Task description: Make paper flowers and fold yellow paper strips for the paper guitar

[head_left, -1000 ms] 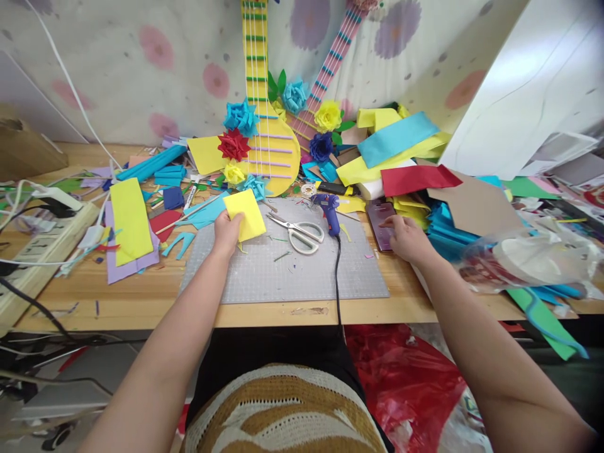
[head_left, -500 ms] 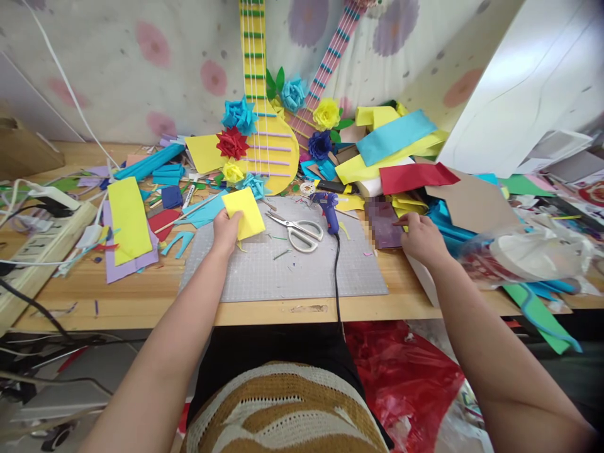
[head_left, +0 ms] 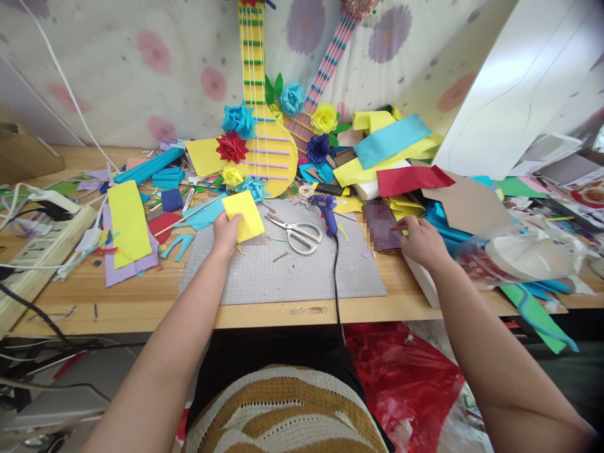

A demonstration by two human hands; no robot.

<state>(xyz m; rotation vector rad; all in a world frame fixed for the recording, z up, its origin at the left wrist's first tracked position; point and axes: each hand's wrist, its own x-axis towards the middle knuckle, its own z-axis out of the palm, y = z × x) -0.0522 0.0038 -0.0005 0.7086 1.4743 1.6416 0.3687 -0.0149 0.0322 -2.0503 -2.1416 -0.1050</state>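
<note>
My left hand (head_left: 227,233) grips a square of yellow paper (head_left: 244,216) by its left edge, thumb on top, above the left part of the grey cutting mat (head_left: 264,277). My right hand (head_left: 422,242) is at the right edge of a dark, flat rectangular thing (head_left: 387,228), partly pixelated, whose kind I cannot make out. Its index finger reaches over that surface while the other fingers curl. White-handled scissors (head_left: 302,236) lie spread on the mat between my hands. Beside them rests a purple glue gun (head_left: 326,212), its black cord running down over the table edge.
A yellow paper guitar (head_left: 274,154) with paper flowers leans at the back, a pink one (head_left: 325,72) beside it. Coloured sheets pile up on the right near a clear plastic bag (head_left: 528,258). A power strip (head_left: 47,251) with cables lies left, near yellow sheets (head_left: 129,223).
The view has shifted slightly. My left hand still holds the yellow paper in about the same place, and my right hand stays at the dark rectangular thing with only slight finger movement.
</note>
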